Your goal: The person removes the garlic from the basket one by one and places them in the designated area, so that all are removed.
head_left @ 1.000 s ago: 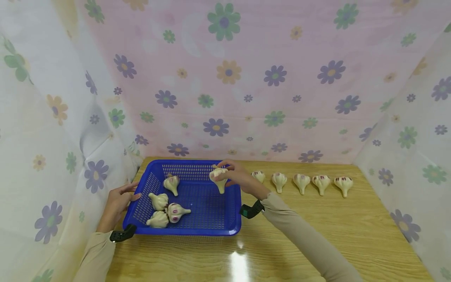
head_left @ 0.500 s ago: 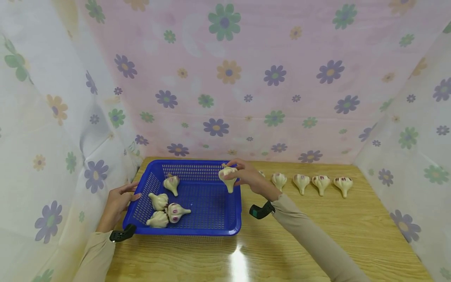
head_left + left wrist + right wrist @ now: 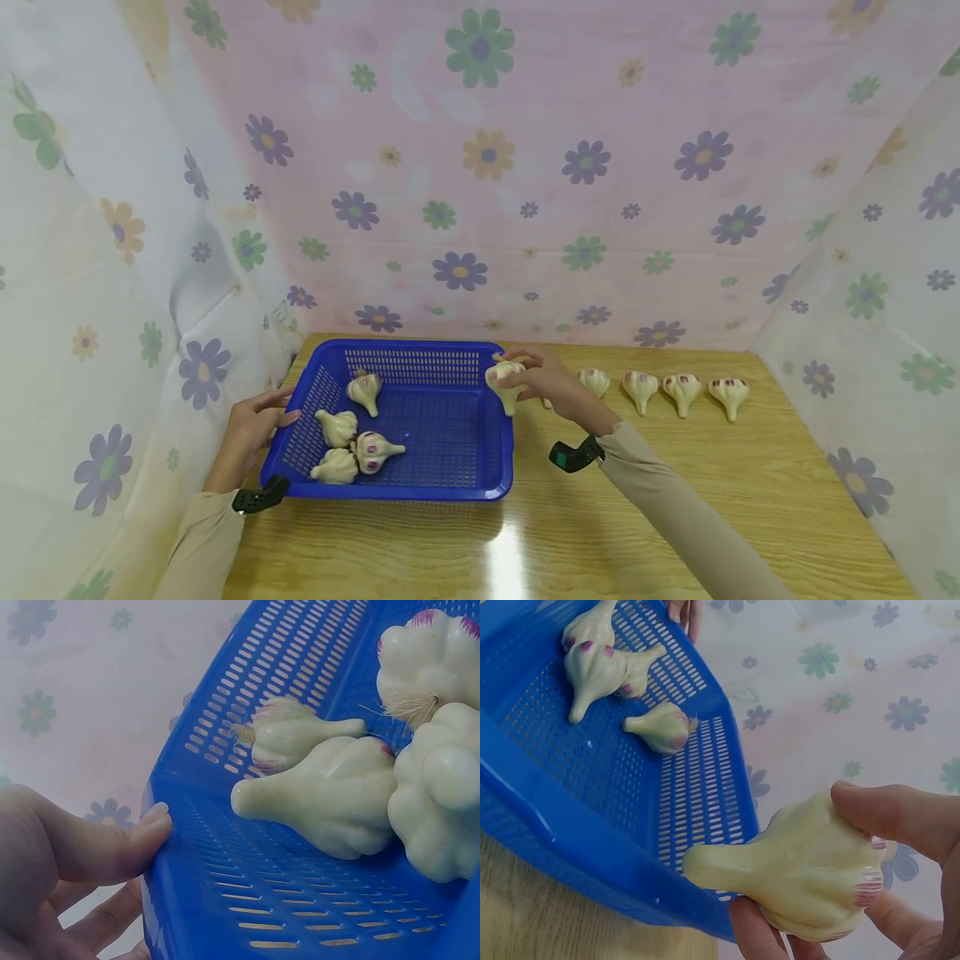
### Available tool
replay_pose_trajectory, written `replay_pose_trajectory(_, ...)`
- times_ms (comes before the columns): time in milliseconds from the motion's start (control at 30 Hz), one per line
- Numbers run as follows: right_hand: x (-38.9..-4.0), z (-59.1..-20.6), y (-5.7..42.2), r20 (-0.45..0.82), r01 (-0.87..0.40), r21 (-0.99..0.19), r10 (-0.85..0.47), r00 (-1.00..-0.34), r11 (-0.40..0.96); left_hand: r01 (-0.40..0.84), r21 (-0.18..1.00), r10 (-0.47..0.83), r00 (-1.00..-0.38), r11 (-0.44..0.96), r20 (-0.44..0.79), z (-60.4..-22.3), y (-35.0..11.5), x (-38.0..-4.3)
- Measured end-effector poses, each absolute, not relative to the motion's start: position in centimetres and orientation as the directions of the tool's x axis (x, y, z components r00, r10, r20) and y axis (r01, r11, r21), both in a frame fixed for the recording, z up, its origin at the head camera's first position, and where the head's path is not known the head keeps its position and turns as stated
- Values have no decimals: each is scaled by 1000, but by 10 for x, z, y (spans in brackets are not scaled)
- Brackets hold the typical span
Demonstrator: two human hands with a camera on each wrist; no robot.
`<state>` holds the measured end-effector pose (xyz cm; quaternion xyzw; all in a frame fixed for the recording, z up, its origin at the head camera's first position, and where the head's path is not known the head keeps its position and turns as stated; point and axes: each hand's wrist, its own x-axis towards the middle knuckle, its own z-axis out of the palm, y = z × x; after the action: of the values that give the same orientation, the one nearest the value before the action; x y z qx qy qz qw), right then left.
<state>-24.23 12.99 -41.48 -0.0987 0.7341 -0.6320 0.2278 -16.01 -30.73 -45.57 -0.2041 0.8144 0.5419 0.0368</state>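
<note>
My left hand (image 3: 251, 429) grips the left rim of a blue plastic basket (image 3: 390, 493); in the left wrist view the thumb (image 3: 142, 832) lies on the rim, with the other fingers outside. Above the basket's right rim, my right hand (image 3: 551, 382) holds a garlic bulb (image 3: 802, 870) between thumb and fingers, its stem pointing down in the head view. Several more garlic bulbs lie in the left part of the basket, among them one at the back (image 3: 365, 392) and a purple-marked one (image 3: 375, 452) towards the front.
To the right of the basket, garlic bulbs stand in a row along the back of the wooden table (image 3: 675, 492), the rightmost bulb (image 3: 729, 396) near the right side. My right hand partly hides another bulb (image 3: 547, 403). Flowered cloth (image 3: 525, 233) surrounds the table.
My right hand has carried its garlic bulb rightward, from over the inside of the basket to its right rim. My left hand and the basket have stayed in place.
</note>
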Motion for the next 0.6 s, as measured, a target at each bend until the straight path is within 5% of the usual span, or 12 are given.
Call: replay_pose_trajectory(600,-237,-431,155,-241,170,-962,-371,-897,213,-375,866,-288,-914,329,-286,-455,-308,-161)
